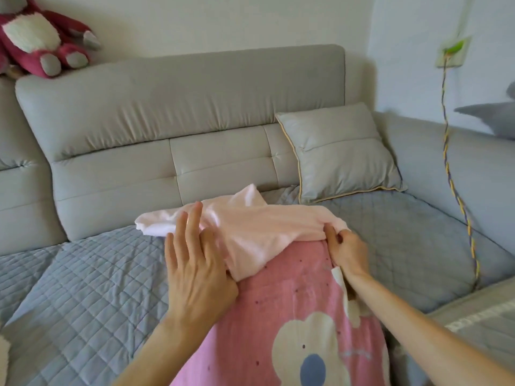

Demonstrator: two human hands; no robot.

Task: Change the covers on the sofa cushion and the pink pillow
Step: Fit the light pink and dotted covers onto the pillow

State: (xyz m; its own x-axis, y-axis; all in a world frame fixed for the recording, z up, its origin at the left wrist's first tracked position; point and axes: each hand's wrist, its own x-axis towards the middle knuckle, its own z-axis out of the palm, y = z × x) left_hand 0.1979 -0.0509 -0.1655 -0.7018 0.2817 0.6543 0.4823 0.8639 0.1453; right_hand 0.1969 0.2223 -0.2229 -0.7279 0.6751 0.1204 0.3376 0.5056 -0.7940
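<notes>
Pink pillow (292, 316) lies on the sofa's quilted seat (83, 274), mid-swap: the right hand (347, 250) pinches the pale pink cover (259, 232) at its far end, the left hand (195, 263) presses flat with fingers straight, and next, I judge, comes an even pull along the pillow.

Left hand (195, 270): palm down, fingers straight and slightly spread, pointing away from body, thumb tucked toward centre; forearm bare, entering from lower edge. Right hand (347, 253): fingers curled, pinching with thumb, knuckles up; right forearm bare, stretched in from lower right corner. Hands apart, roughly level.
</notes>
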